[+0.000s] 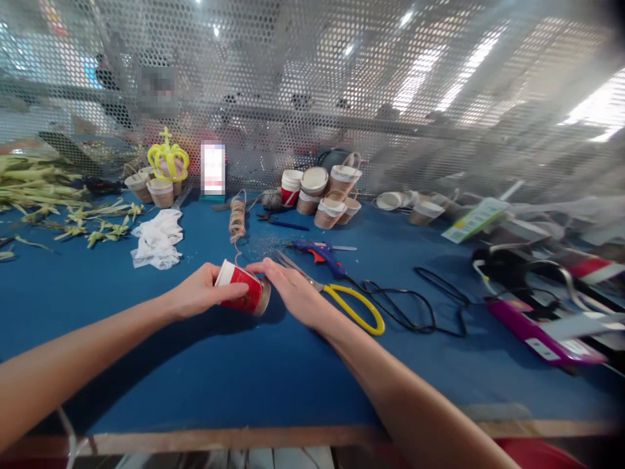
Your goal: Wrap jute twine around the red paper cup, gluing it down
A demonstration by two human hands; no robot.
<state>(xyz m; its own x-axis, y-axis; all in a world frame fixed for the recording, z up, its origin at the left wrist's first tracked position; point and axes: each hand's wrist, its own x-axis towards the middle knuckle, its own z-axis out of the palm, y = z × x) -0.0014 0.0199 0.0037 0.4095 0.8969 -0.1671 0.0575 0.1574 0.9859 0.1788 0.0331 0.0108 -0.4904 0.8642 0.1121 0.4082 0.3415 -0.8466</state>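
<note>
My left hand [205, 290] is closed around a red and white paper cup [240, 288], which lies tilted with its white rim to the left. Brown twine is wound around the cup's base end [264, 298]. My right hand [290, 286] reaches over the far side of the cup, fingers together and fingertips by the strand of twine [237, 251]; its thumb is mostly hidden. That strand runs back to a bundle of twine [237, 220]. Just right of my right hand lie yellow-handled scissors [359, 309]. Behind them rests a blue glue gun [319, 253].
Twine-wrapped cups [329, 212] stand at the back by a perforated metal screen [293, 78]. A phone [213, 168], white cloth [159, 238] and yellow crown [168, 156] are at back left. Dry husks [29, 179] lie far left. A black cord [430, 319] and purple box [541, 332] lie right.
</note>
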